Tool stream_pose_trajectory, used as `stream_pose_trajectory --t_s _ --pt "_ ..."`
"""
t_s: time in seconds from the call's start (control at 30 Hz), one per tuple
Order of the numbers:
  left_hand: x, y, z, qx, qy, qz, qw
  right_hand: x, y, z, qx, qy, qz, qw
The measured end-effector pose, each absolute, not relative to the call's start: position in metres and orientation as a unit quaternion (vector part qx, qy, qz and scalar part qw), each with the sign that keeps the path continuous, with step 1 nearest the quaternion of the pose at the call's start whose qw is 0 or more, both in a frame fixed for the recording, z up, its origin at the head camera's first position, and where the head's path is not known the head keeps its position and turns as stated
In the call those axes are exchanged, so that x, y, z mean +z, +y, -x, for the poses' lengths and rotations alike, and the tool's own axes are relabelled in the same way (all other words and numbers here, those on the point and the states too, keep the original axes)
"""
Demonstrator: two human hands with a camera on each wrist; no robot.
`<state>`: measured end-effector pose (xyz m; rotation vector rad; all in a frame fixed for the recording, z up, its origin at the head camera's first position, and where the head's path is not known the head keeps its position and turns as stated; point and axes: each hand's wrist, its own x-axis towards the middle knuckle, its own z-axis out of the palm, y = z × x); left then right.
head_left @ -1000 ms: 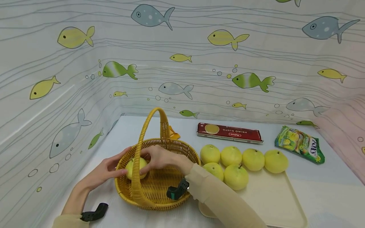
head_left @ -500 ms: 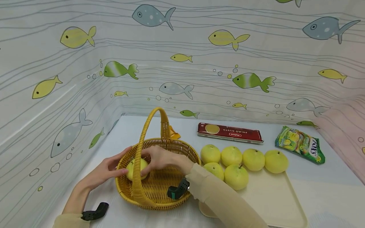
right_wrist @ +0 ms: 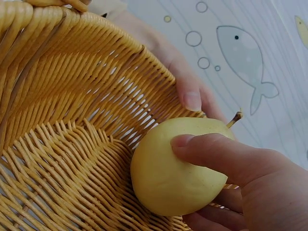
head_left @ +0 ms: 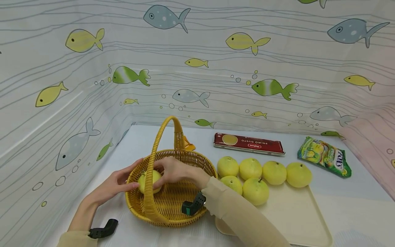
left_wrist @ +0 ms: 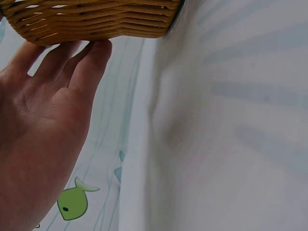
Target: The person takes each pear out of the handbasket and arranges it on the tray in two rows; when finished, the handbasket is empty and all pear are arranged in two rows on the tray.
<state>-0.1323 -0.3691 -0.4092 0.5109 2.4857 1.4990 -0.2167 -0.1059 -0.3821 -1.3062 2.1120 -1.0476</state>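
Observation:
A yellow wicker basket (head_left: 168,206) with a tall arched handle stands on the white table. My right hand (head_left: 174,170) reaches inside and grips a round yellow pear (head_left: 156,176), which lies against the basket's left wall, partly behind the handle. In the right wrist view, the thumb presses the near side of the pear (right_wrist: 161,178) and its stem points toward the rim. My left hand (head_left: 115,183) holds the basket's left side, its thumb over the rim near the pear. The fingertips (left_wrist: 101,48) of that hand touch the outer weave in the left wrist view.
Right of the basket, several more yellow pears (head_left: 256,192) sit on a cream tray (head_left: 290,219). Behind them lie a dark red pack (head_left: 248,143) and a green candy bag (head_left: 324,156). An orange item (head_left: 188,144) shows behind the basket. Fish-print sheeting (head_left: 191,79) surrounds the table.

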Motion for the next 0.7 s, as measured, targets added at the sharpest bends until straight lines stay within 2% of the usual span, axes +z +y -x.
stream_pose_trajectory --t_s 0.47,0.7 --pt "-0.411 -0.37 0.136 0.511 0.836 -0.171 0.102 -0.377 -0.1 0.218 -0.38 0.773 0.46 0.214" --pt "-0.411 -0.37 0.136 0.508 0.836 -0.178 0.105 -0.361 -0.088 0.216 -0.42 0.783 0.397 0.229"
